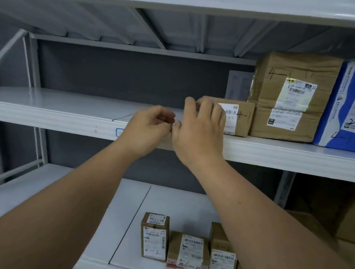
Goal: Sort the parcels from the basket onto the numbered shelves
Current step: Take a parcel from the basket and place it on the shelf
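Observation:
A small brown parcel (pixel 242 119) marked "4-1" stands on the middle shelf (pixel 44 108), against a larger brown box (pixel 291 95). My right hand (pixel 198 132) is at the small parcel's left end. Its fingers are spread over that end and hide it, and its thumb hangs low, off the parcel. My left hand (pixel 149 127) hovers just to the left at the shelf's front edge, with its fingers curled in and nothing in it. No basket is in view.
A blue and white parcel (pixel 352 107) marked "2490" stands right of the large box. On the lower shelf (pixel 166 198) stand three small labelled boxes (pixel 187 254), two marked "4-2". Brown cartons (pixel 354 220) sit at the lower right. The middle shelf's left half is bare.

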